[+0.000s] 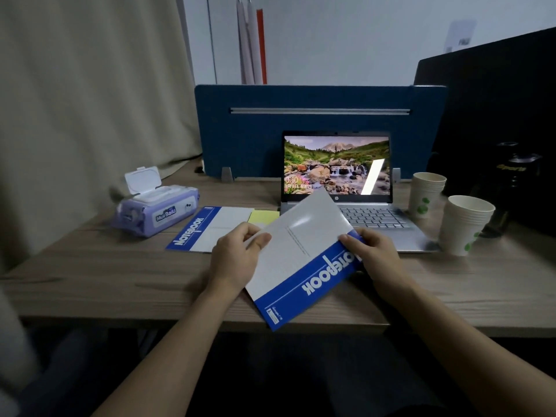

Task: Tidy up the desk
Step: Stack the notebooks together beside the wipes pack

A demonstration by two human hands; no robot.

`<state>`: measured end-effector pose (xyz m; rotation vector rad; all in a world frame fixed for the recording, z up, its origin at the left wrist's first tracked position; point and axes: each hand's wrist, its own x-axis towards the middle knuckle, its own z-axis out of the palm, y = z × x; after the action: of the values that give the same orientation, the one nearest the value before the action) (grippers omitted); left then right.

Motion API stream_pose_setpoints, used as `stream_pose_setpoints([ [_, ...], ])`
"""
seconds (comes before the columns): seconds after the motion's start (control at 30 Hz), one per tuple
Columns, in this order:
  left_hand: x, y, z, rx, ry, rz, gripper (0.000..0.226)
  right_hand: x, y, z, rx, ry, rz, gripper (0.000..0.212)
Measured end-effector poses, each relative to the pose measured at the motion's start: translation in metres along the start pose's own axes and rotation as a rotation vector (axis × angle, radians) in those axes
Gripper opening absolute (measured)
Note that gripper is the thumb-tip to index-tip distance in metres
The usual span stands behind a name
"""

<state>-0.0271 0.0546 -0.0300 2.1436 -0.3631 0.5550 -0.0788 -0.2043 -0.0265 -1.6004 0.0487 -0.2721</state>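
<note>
While held aloft, notebook (304,254) between both hands' fingers (255,239)

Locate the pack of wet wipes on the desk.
In the head view, the pack of wet wipes sits at the desk's far left, lid open, just left of the flat notebook.

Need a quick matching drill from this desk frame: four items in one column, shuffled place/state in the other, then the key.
Items
1. wet wipes pack
2. laptop
3. held notebook
4. paper cup stacks

Place or state
A. gripped by the left hand and the right hand
B. right of the laptop, upright
C. left end of the desk, lid flipped up
D. open, screen lit, in front of the blue divider

Pairs: 1-C, 2-D, 3-A, 4-B
</note>
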Motion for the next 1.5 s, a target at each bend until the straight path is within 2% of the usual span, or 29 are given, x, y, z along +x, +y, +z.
stream_pose_setpoints([
  [0.17,0.002,-0.018,-0.021,-0.028,0.101,-0.060,0.018,0.010,0.001,0.041,0.192,0.014,0.006,0.023],
  [0.33,0.010,-0.041,-0.040,-0.105,0.218,-0.170,0.014,0.019,-0.002,0.078,0.334,-0.160,0.055,0.023],
  [0.43,0.015,-0.050,-0.043,-0.173,0.315,-0.207,0.012,0.027,-0.001,0.099,0.276,-0.223,0.034,0.016],
  [0.6,0.022,-0.050,-0.034,-0.359,0.331,-0.278,0.014,0.036,0.000,0.118,0.045,-0.338,-0.033,0.019],
  [0.73,0.027,-0.054,-0.033,-0.440,0.300,-0.295,0.016,0.047,0.003,0.122,-0.002,-0.391,-0.072,0.020],
  [0.87,0.035,-0.058,-0.034,-0.650,0.227,-0.317,0.014,0.063,0.002,0.123,-0.048,-0.292,-0.144,0.024],
  [1.0,0.053,-0.064,-0.048,-0.794,0.274,-0.347,0.024,0.079,-0.003,0.116,-0.155,-0.144,-0.185,0.023],
  [1.1,0.063,-0.075,-0.062,-0.742,0.374,-0.379,0.019,0.093,-0.007,0.110,-0.176,-0.050,-0.196,0.017],
  [1.17,0.065,-0.081,-0.067,-0.767,0.376,-0.423,0.014,0.103,-0.011,0.111,-0.122,-0.010,-0.171,0.011],
  [1.33,0.060,-0.083,-0.067,-0.653,0.096,-0.343,0.019,0.124,-0.029,0.124,0.121,0.107,-0.086,0.006],
  [1.43,0.061,-0.087,-0.069,-0.648,0.181,-0.382,0.017,0.127,-0.029,0.131,0.197,0.085,-0.065,0.018],
  [1.5,0.062,-0.092,-0.069,-0.630,0.251,-0.420,0.017,0.124,-0.022,0.135,0.161,0.027,-0.031,0.019],
])
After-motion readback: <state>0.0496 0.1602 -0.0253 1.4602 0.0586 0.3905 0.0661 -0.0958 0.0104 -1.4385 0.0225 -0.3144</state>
